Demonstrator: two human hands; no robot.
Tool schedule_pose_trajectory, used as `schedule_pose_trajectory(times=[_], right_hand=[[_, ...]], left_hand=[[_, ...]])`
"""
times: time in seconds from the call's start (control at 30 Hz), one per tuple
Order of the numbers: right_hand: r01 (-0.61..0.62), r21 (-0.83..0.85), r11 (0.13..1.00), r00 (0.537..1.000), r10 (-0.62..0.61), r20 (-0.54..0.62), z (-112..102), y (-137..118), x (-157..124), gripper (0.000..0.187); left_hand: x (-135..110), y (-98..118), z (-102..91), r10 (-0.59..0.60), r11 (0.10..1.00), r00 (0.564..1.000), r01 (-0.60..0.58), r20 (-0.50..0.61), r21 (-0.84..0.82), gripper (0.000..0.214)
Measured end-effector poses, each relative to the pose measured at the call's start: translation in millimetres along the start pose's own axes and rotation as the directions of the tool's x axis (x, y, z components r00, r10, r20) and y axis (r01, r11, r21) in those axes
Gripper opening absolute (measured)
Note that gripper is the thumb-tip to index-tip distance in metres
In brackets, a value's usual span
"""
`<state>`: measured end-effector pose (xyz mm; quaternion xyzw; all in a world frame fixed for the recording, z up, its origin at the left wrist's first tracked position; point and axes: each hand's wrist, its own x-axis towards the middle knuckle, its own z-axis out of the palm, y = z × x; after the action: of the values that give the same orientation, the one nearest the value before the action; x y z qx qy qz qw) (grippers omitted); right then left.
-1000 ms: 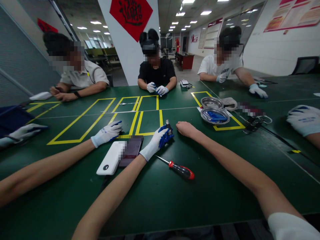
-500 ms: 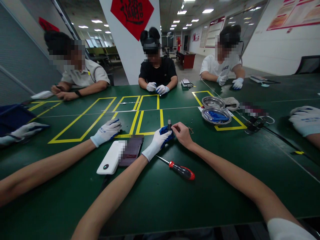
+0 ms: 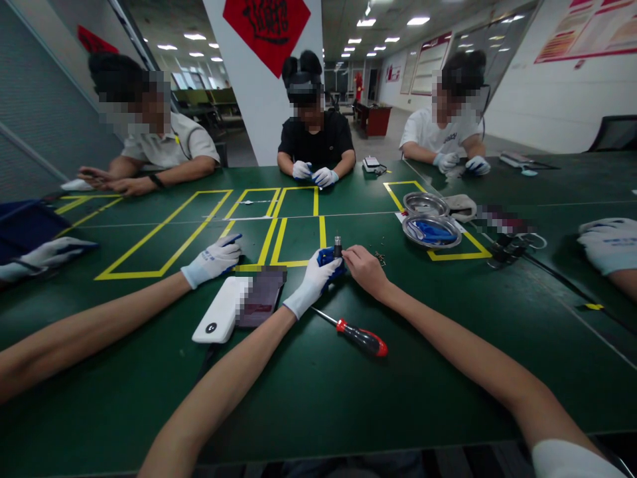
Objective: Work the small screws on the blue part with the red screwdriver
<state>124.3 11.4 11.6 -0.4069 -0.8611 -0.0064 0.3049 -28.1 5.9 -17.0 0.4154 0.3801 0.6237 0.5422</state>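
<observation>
My left hand (image 3: pixel 318 271), in a white and blue glove, is closed round a small dark metal part (image 3: pixel 337 244) that stands upright on the green table (image 3: pixel 308 398). My bare right hand (image 3: pixel 367 268) is right beside it, fingers pinched together at the part's side. What the pinch holds is too small to see. A red-handled screwdriver (image 3: pixel 359 336) lies on the table just below both hands. Some tiny screws (image 3: pixel 381 256) lie scattered right of my right hand.
A co-worker's gloved hand (image 3: pixel 213 260) rests left of a white power bank (image 3: pixel 219 318) and a dark phone (image 3: pixel 261 306). Two metal dishes (image 3: pixel 430 229) sit at the right in yellow tape boxes. Three people sit across; other gloved hands lie at both table edges.
My right hand has moved left from a resting fist to pinch at the part in my left hand. The person at the far right pulled an outstretched hand back.
</observation>
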Motion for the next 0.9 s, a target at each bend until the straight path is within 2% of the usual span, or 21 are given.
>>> schedule_pose_trajectory(times=[0.07,0.17,0.23,0.3,0.33,0.4,0.5,0.6,0.77,0.9], right_hand=[[0.022,0.001,1.000,0.999,-0.022,0.042,-1,1,-3,0.031],[-0.006,0.145,0.989,0.998,-0.002,0.059,-3,5,-5,0.029],[-0.087,0.277,0.957,0.996,0.080,0.036,-1,11,-1,0.030],[-0.201,0.341,0.918,0.978,0.210,0.009,3,20,8,0.030],[-0.248,0.333,0.910,0.966,0.257,0.017,6,24,14,0.029],[-0.287,0.244,0.926,0.958,0.270,0.100,12,31,26,0.024],[-0.246,0.037,0.968,0.938,0.228,0.262,19,36,42,0.021],[-0.192,-0.081,0.978,0.921,0.208,0.330,22,33,50,0.017],[-0.162,-0.090,0.983,0.919,0.183,0.348,25,27,52,0.011],[-0.175,-0.034,0.984,0.935,0.177,0.309,22,26,51,0.013]], left_hand=[[0,1,0.1,-0.003,1.000,1.000,0.003,0.019,-0.008,0.041],[0,5,1.4,0.000,1.000,0.999,0.000,0.038,-0.006,0.040],[2,8,1.3,0.001,1.000,1.000,-0.001,0.025,0.009,0.042],[4,10,-0.8,-0.006,1.000,1.000,0.007,-0.019,0.012,0.043],[6,10,-2.6,-0.013,1.000,0.999,0.013,-0.043,0.000,0.042],[9,10,-7.0,-0.025,0.999,0.996,0.021,-0.084,-0.042,0.041],[13,8,-12.7,-0.036,0.996,0.992,0.025,-0.118,-0.091,0.043],[14,6,-15.1,-0.055,0.994,0.992,0.043,-0.112,-0.103,0.044],[13,3,-15.3,0.018,0.998,0.993,-0.025,-0.117,-0.061,0.051],[12,5,-14.0,-0.015,0.997,0.998,0.011,-0.054,-0.080,0.044]])
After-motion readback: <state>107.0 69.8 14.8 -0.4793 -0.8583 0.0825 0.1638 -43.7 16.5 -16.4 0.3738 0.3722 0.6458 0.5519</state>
